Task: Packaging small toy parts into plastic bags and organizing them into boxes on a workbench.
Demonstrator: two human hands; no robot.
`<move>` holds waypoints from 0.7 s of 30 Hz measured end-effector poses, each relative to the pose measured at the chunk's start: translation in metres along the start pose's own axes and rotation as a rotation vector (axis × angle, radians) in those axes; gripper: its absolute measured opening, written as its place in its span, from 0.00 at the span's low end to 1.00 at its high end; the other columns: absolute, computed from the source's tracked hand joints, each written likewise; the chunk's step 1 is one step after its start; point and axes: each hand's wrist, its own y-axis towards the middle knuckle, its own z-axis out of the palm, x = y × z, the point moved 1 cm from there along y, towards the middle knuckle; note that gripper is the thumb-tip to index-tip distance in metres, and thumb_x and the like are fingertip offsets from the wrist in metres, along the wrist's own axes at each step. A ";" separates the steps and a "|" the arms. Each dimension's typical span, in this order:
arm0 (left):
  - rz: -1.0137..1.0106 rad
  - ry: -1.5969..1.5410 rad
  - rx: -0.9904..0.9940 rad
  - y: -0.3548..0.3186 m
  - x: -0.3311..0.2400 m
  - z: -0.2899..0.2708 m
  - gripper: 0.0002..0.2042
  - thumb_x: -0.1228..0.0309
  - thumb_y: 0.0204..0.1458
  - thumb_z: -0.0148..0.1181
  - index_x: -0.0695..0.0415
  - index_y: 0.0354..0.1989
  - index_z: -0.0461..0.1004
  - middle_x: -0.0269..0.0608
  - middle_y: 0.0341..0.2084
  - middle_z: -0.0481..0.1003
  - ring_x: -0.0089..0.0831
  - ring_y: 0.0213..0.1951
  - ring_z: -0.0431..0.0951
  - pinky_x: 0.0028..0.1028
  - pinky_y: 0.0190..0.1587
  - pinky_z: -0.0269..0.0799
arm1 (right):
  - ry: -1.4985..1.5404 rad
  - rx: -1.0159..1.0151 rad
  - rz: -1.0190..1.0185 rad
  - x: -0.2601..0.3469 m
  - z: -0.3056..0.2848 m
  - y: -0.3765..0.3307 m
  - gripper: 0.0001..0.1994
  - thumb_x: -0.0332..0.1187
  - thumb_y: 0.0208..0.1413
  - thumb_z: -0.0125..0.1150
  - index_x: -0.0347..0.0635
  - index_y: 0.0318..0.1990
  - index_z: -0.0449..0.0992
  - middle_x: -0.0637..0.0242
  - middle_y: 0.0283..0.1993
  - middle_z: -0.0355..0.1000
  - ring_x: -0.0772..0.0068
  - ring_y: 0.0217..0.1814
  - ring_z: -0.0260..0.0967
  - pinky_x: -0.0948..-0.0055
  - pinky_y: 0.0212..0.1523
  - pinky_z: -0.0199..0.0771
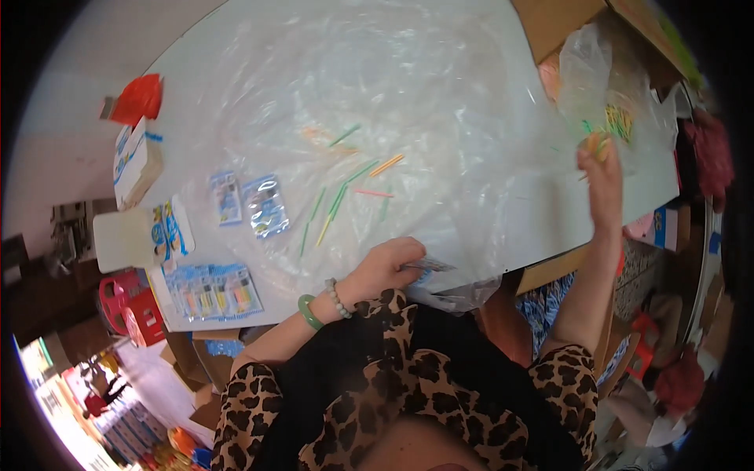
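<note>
My left hand (390,263), with beads and a green bangle at the wrist, is closed at the near edge of the table. Its fingers pinch a small clear plastic packet (433,265); part of it is hidden by the hand. Reaching far to the right, my right hand (601,169) is closed around a few thin yellow-orange sticks (598,146). It is beside a clear bag (587,59) that holds a bundle of green and yellow sticks (619,122). Several loose coloured sticks (339,200) lie scattered on a clear plastic sheet (440,86) in the middle.
Two filled packets (265,206) lie left of the loose sticks, and a row of similar packets (212,292) is at the near left corner. A white container (122,242) and a red bag (140,100) stand along the left edge. A cardboard box (558,23) occupies the far right.
</note>
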 end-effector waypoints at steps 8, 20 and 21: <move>0.067 0.084 0.012 -0.054 -0.011 -0.021 0.07 0.81 0.43 0.60 0.63 0.30 0.70 0.43 0.38 0.73 0.40 0.40 0.74 0.30 0.42 0.70 | -0.286 0.566 -0.262 0.052 0.214 -0.067 0.10 0.28 0.51 0.53 0.36 0.40 0.64 0.48 0.36 0.68 0.44 0.40 0.67 0.57 0.41 0.66; -0.278 -0.789 -0.687 -0.136 0.010 -0.057 0.13 0.84 0.50 0.54 0.66 0.46 0.72 0.40 0.40 0.77 0.22 0.40 0.76 0.23 0.46 0.72 | -0.512 0.333 -0.564 0.039 0.257 -0.073 0.20 0.31 0.45 0.60 0.39 0.48 0.69 0.55 0.44 0.67 0.53 0.47 0.65 0.60 0.47 0.67; -0.312 -0.792 -0.693 -0.138 0.009 -0.060 0.13 0.84 0.50 0.54 0.66 0.46 0.72 0.40 0.41 0.77 0.22 0.40 0.76 0.23 0.46 0.72 | -0.524 0.336 -0.568 0.041 0.257 -0.074 0.20 0.31 0.45 0.60 0.39 0.48 0.69 0.55 0.44 0.67 0.53 0.47 0.65 0.60 0.47 0.67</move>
